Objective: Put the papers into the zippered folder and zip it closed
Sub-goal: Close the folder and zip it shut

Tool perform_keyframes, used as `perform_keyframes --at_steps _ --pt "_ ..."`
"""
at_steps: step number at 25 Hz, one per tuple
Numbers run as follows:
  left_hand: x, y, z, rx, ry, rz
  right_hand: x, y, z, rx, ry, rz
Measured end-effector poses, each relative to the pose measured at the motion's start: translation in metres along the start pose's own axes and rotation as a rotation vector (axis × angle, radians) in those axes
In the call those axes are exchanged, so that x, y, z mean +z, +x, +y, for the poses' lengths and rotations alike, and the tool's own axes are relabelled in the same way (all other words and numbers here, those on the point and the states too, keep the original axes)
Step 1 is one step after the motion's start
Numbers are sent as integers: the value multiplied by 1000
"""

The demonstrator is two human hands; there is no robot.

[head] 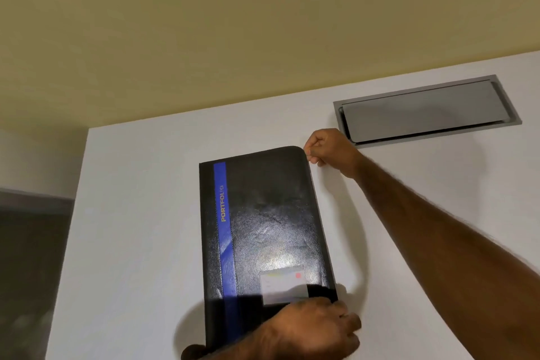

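Observation:
A black zippered folder [263, 222] with a blue stripe marked PORTFOLIO lies closed on the white table [131, 213]. A small card label sits near its near right corner. My right hand [327, 150] is at the folder's far right corner, fingers pinched together at the edge where the zipper runs; the pull itself is hidden. My left hand [315, 327] presses down on the folder's near right corner. No papers are in sight.
A grey flip-lid cable box [423, 109] is set into the table at the far right, just beyond my right hand. The table's left edge drops to a dark floor [29, 257]. A yellow wall [233, 23] stands behind.

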State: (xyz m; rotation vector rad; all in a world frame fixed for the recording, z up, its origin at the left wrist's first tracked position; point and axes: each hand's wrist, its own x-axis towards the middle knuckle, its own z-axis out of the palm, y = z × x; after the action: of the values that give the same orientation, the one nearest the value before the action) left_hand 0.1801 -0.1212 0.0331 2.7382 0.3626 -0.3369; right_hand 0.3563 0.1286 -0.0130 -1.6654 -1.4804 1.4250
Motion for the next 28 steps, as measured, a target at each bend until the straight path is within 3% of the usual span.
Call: perform_keyframes --at_steps 3,6,8,10,12,16,22,25,28 --pt "-23 19 -48 -179 65 77 -4 4 -4 2 -52 -26" --pt "-61 35 -143 -704 49 339 -6 6 -4 15 -60 -40" --pt "-76 31 -197 -983 -68 330 -6 8 -3 29 -50 -54" --pt "-77 26 -232 -1107 -122 254 -6 11 -3 48 -57 -58" --pt "-73 23 -245 -1117 -199 243 -5 15 -4 49 -70 -59" --pt "-74 24 -252 -1135 -357 394 -1 27 -12 59 -47 -51" --pt "-72 23 -249 -1119 -336 463 -3 51 -38 218 -46 -195" --pt "-70 23 -251 -1127 -331 471 -1 64 -51 329 -156 -268" --pt "-69 24 -252 -1121 -343 477 7 74 -59 396 -330 -238"
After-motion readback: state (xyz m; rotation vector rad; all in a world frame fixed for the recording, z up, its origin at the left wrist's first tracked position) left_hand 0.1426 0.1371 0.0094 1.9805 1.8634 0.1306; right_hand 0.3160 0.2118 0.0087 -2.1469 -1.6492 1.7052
